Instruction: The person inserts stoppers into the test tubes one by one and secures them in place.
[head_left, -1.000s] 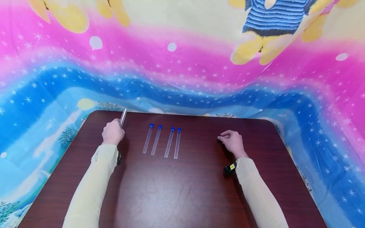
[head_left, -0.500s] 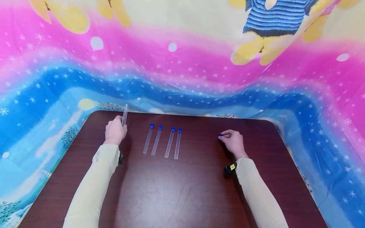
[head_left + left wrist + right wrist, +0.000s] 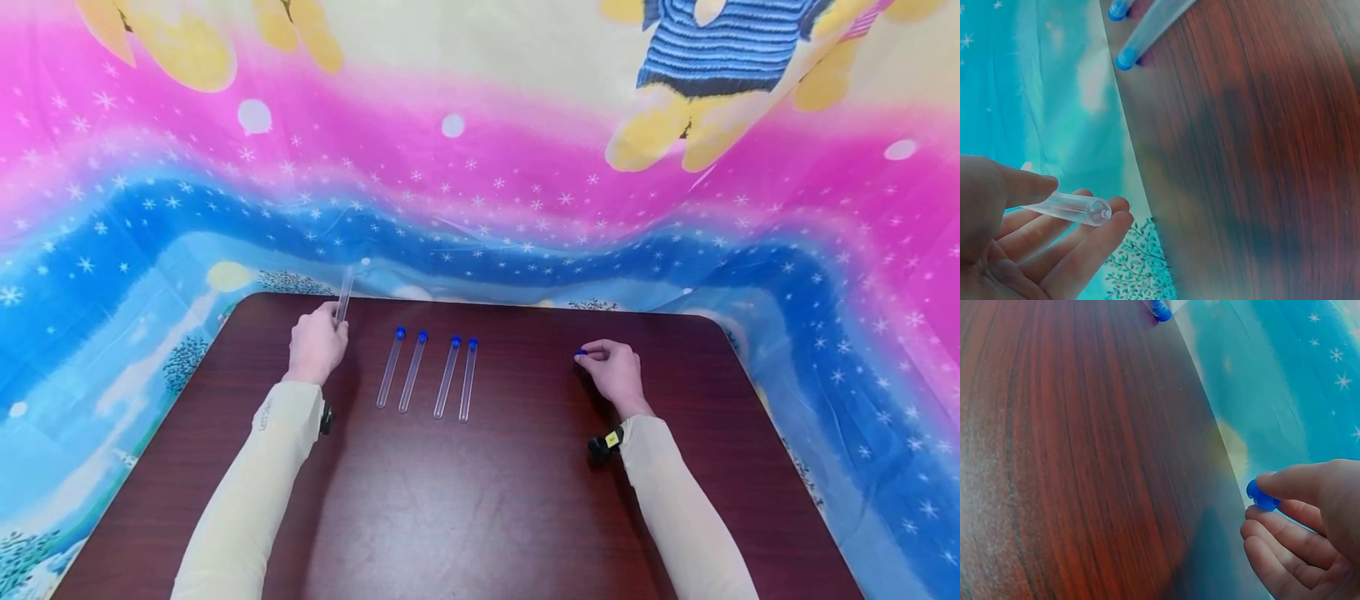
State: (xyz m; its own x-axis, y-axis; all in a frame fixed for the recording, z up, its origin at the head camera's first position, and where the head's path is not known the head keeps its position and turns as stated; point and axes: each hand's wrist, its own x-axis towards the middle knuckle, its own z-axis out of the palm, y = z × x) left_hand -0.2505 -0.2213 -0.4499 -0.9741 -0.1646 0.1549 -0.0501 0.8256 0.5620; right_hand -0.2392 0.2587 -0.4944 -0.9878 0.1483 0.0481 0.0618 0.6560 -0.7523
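Note:
My left hand (image 3: pixel 317 343) pinches a clear, uncapped test tube (image 3: pixel 345 293) near the table's back left. In the left wrist view the tube (image 3: pixel 1075 207) lies between thumb and fingers, its rounded end toward the camera. On the right side, my right hand (image 3: pixel 615 375) holds a small blue cap (image 3: pixel 581 353) between thumb and fingertips; the right wrist view shows this cap (image 3: pixel 1262 495) with no tube in it. Between the hands, several clear test tubes (image 3: pixel 408 372) with blue caps lie side by side on the table, their capped ends pointing away from me.
The dark red-brown wooden table (image 3: pixel 450 508) has a rounded far edge. Behind it hangs a printed cloth (image 3: pixel 480 167) in pink, blue and yellow. Black cameras (image 3: pixel 604 445) sit on both wrists.
My left hand has moved right and slightly away from me, and its tube has tilted further up. The blue cap in my right hand has come into sight; that hand has barely moved.

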